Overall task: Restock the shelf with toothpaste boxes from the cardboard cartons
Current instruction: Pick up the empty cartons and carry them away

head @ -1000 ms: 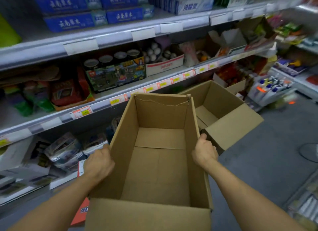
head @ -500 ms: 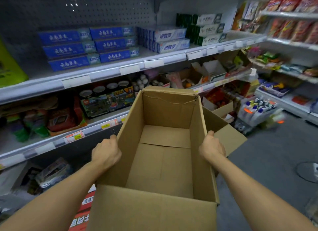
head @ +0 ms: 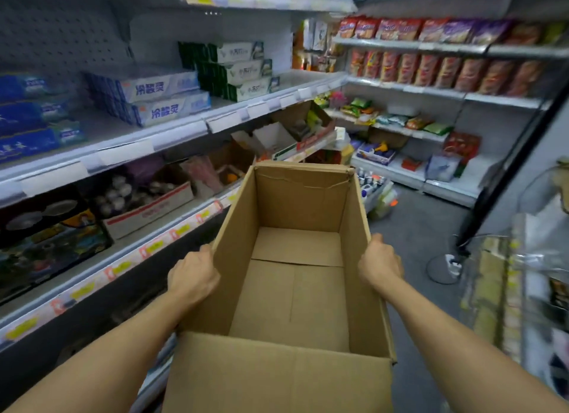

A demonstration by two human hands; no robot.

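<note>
The fingers of the left hand [head: 193, 274] curl over the left wall of the open brown cardboard carton [head: 295, 292], and the fingers of the right hand [head: 380, 266] hook over its right wall, so both hands carry it in the aisle. The carton looks empty. White-and-blue toothpaste boxes [head: 157, 97] lie stacked on the grey metal shelf [head: 172, 135] at far left, with bare shelf beside them. Judging by this, the spent carton wants setting aside; a level, two-sided hold should keep it from swinging into the shelf edges.
</note>
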